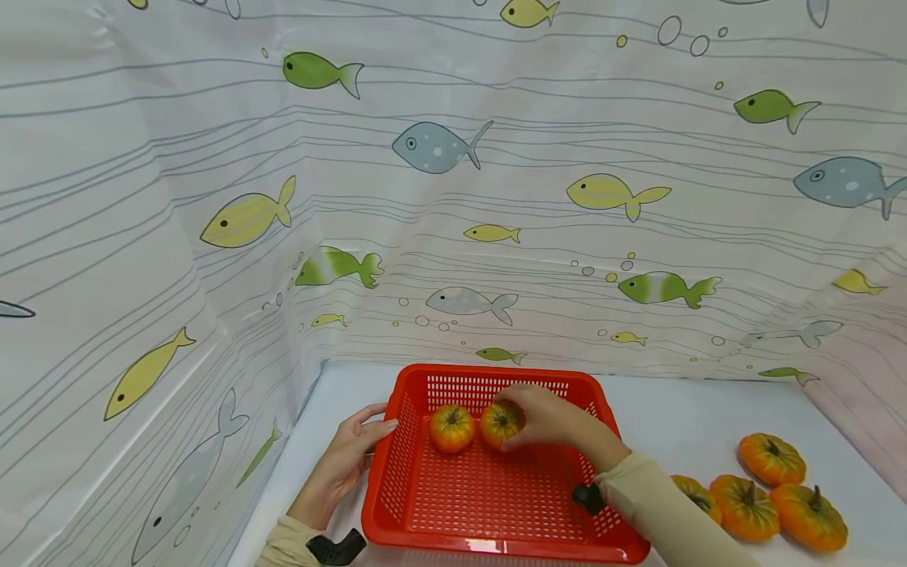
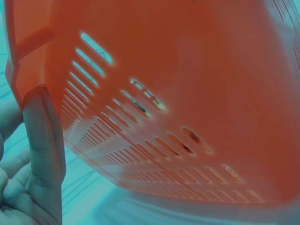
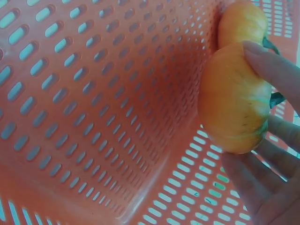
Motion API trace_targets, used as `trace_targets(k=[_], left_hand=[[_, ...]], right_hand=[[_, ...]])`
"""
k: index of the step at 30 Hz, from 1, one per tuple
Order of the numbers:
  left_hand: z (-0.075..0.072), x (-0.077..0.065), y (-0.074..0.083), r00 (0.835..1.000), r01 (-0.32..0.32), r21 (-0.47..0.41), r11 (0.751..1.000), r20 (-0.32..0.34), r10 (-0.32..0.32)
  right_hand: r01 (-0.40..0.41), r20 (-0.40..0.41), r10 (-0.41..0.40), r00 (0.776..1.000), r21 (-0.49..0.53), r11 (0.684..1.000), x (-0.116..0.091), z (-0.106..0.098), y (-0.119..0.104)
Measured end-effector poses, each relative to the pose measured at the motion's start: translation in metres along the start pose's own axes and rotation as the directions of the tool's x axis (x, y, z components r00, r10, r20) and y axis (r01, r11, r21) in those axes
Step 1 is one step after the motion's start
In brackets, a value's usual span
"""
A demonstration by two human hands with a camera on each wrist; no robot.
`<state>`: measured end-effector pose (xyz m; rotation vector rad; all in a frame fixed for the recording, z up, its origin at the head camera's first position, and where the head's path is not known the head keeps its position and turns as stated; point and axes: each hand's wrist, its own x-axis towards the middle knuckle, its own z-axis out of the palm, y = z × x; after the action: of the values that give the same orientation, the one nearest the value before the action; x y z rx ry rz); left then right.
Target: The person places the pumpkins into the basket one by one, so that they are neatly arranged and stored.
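A red plastic basket stands on the white surface with two small orange pumpkins near its back wall. My right hand reaches inside and holds the right-hand pumpkin, thumb and fingers on opposite sides of it in the right wrist view. Just to its left sits the other pumpkin; in the right wrist view that pumpkin shows behind the held one. At the basket's left side my left hand grips the rim. The left wrist view shows its fingers under the rim, against the slotted outer wall.
Several more orange pumpkins lie on the surface at the right, one partly hidden by my right sleeve. A white curtain printed with fish hangs behind and along the left side.
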<state>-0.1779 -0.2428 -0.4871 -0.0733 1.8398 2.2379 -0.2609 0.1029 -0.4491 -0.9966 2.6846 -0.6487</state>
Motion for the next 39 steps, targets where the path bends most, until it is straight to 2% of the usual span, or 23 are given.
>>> trace_targets(k=[24, 39], left_hand=[[-0.002, 0.0, -0.001, 1.0, -0.01, 0.006, 1.0, 0.018, 0.01], [-0.001, 0.001, -0.002, 1.0, 0.011, 0.008, 1.0, -0.009, -0.011]], right_hand=[[0.005, -0.007, -0.006, 1.0, -0.055, 0.998, 0.009, 0.014, -0.009], [-0.003, -0.029, 0.001, 1.0, -0.057, 0.998, 0.009, 0.013, -0.009]])
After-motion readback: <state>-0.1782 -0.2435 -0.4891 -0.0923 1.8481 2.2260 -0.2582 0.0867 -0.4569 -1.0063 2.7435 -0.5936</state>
